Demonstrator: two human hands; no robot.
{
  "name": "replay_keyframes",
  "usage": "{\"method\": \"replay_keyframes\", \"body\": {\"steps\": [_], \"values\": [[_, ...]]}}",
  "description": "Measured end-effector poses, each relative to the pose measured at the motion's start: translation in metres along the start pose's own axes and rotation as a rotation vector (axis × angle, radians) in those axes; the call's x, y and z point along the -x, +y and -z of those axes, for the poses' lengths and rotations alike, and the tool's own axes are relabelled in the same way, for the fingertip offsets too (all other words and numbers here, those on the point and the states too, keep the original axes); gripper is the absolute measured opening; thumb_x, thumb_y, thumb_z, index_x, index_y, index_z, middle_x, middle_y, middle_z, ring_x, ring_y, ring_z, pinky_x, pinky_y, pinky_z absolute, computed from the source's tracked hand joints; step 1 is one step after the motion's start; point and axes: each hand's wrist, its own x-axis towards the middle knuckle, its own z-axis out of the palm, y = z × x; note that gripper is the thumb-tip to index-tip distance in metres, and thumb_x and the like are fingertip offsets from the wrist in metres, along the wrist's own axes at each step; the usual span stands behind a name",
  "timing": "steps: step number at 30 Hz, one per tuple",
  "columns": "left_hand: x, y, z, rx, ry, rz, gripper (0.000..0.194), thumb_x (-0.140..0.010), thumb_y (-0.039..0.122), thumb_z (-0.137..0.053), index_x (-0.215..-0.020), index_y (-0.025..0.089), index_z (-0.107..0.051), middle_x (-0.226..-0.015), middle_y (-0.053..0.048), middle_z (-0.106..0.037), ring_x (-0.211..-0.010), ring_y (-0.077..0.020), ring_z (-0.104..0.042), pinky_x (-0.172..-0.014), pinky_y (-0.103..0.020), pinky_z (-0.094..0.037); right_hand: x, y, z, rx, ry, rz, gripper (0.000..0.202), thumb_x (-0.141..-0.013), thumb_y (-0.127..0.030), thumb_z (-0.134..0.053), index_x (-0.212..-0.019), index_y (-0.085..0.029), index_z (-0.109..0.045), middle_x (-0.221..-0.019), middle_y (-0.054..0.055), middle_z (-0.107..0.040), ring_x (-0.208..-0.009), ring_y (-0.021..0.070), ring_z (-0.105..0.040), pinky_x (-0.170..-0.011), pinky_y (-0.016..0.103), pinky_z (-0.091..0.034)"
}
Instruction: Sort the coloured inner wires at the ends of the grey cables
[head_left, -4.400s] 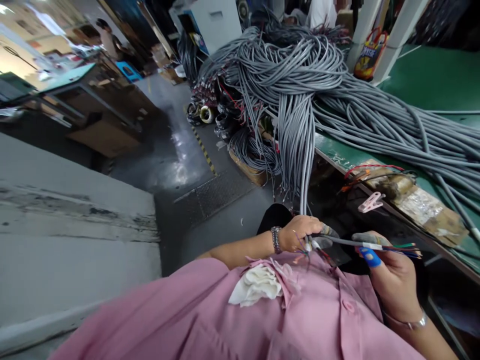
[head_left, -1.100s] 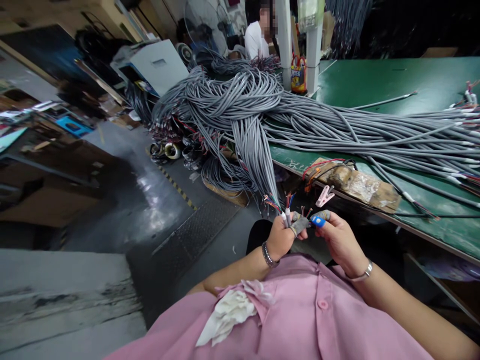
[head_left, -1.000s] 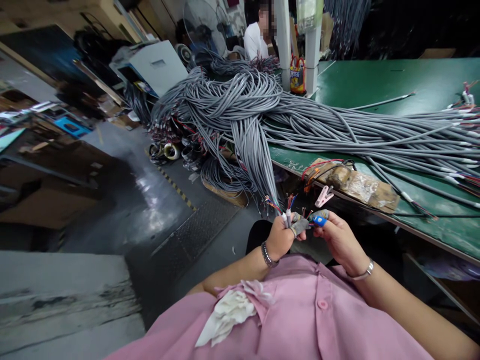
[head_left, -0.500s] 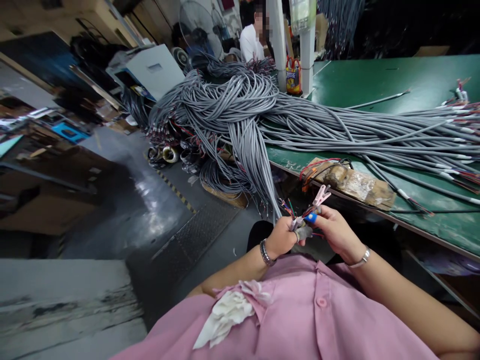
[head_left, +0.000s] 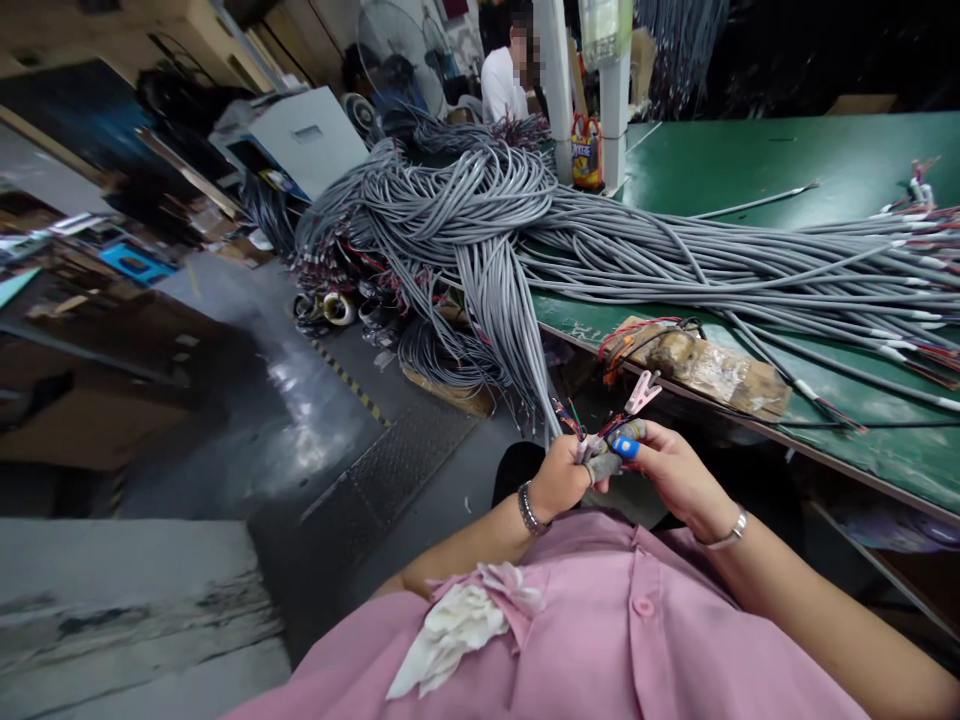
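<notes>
My left hand (head_left: 568,476) is closed around the ends of grey cables (head_left: 512,300) that hang down from the table edge. Coloured wires (head_left: 568,415) fan out above its grip. Close against it, my right hand (head_left: 670,468) pinches at the thin wires, with a blue wrap on the thumb and grey covers on fingertips. Which wires lie between its fingers is too small to make out. A pink clip (head_left: 643,393) stands just above the right fingers, by the table edge.
A thick bundle of grey cables (head_left: 720,262) lies along the green table (head_left: 712,160). On its front edge rests a taped wooden block (head_left: 724,375). A yellow snack bag (head_left: 586,155) stands by white posts; a person in white (head_left: 504,85) sits behind.
My right hand has shifted slightly down and left, its fingers closing in toward the left hand and the wires. The left hand stays nearly in place, still gripping the cables.
</notes>
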Motion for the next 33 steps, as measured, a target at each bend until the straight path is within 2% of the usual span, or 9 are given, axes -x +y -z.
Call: {"method": "replay_keyframes", "body": {"steps": [5, 9, 12, 17, 24, 27, 30, 33], "values": [[0.001, 0.002, 0.0, 0.01, 0.052, 0.006, 0.041, -0.08, 0.044, -0.063, -0.055, 0.013, -0.059, -0.052, -0.003, -0.057, -0.05, -0.0097, -0.05, -0.054, -0.023, -0.041, 0.0, 0.007, 0.002, -0.048, 0.127, 0.05, 0.022, -0.076, -0.04, -0.072, -0.081, -0.019, -0.066, -0.076, 0.001, -0.065, -0.066, 0.0127, -0.055, -0.068, 0.028, -0.044], [0.001, 0.003, 0.0, 0.042, 0.093, 0.005, 0.04, -0.08, 0.044, -0.063, -0.055, 0.013, -0.059, -0.051, -0.003, -0.058, -0.049, -0.01, -0.05, -0.052, -0.022, -0.04, 0.001, 0.006, 0.009, -0.091, 0.088, -0.033, 0.027, -0.076, -0.043, -0.071, -0.088, -0.02, -0.066, -0.079, 0.001, -0.063, -0.067, 0.0124, -0.055, -0.065, 0.027, -0.044], [0.001, 0.005, -0.001, 0.04, 0.094, -0.002, 0.041, -0.079, 0.045, -0.064, -0.054, 0.013, -0.059, -0.051, -0.003, -0.057, -0.049, -0.01, -0.05, -0.052, -0.022, -0.04, 0.001, 0.006, 0.01, -0.045, 0.062, -0.06, 0.027, -0.072, -0.041, -0.075, -0.085, -0.019, -0.066, -0.08, 0.003, -0.064, -0.07, 0.0143, -0.056, -0.065, 0.028, -0.045], [0.001, 0.005, -0.002, 0.065, 0.117, -0.007, 0.04, -0.079, 0.044, -0.064, -0.054, 0.013, -0.059, -0.05, -0.002, -0.057, -0.048, -0.0098, -0.05, -0.052, -0.022, -0.04, 0.0, 0.009, 0.006, -0.006, 0.097, -0.003, 0.021, -0.071, -0.036, -0.076, -0.077, -0.019, -0.066, -0.075, 0.001, -0.063, -0.066, 0.0128, -0.053, -0.064, 0.027, -0.042], [0.002, 0.001, -0.005, 0.105, 0.21, -0.041, 0.041, -0.08, 0.045, -0.064, -0.053, 0.013, -0.06, -0.049, -0.003, -0.056, -0.049, -0.0103, -0.05, -0.051, -0.023, -0.04, 0.002, 0.015, -0.001, -0.101, 0.19, 0.023, 0.014, -0.072, -0.028, -0.074, -0.071, -0.019, -0.063, -0.066, -0.002, -0.056, -0.059, 0.0105, -0.047, -0.059, 0.026, -0.04], [0.001, 0.0, -0.004, 0.122, 0.209, -0.018, 0.041, -0.079, 0.046, -0.064, -0.054, 0.013, -0.06, -0.049, -0.003, -0.056, -0.048, -0.0098, -0.05, -0.051, -0.023, -0.04, -0.001, 0.012, 0.006, -0.206, 0.235, 0.01, 0.016, -0.074, -0.033, -0.072, -0.073, -0.02, -0.062, -0.064, -0.003, -0.053, -0.058, 0.0105, -0.047, -0.06, 0.025, -0.042], [0.0, 0.002, -0.003, 0.174, 0.193, 0.004, 0.041, -0.079, 0.046, -0.063, -0.054, 0.013, -0.061, -0.048, -0.002, -0.056, -0.047, -0.0094, -0.049, -0.049, -0.022, -0.038, -0.007, 0.01, 0.022, -0.275, 0.265, -0.024, 0.026, -0.078, -0.048, -0.065, -0.078, -0.022, -0.063, -0.07, -0.001, -0.058, -0.061, 0.0126, -0.051, -0.062, 0.028, -0.046], [-0.003, 0.008, -0.002, 0.235, 0.162, 0.021, 0.04, -0.078, 0.045, -0.064, -0.055, 0.013, -0.06, -0.048, -0.002, -0.055, -0.044, -0.0086, -0.047, -0.047, -0.022, -0.035, -0.014, 0.005, 0.035, -0.275, 0.213, -0.071, 0.039, -0.08, -0.06, -0.056, -0.083, -0.022, -0.065, -0.079, 0.003, -0.062, -0.062, 0.014, -0.053, -0.061, 0.029, -0.048]]}}
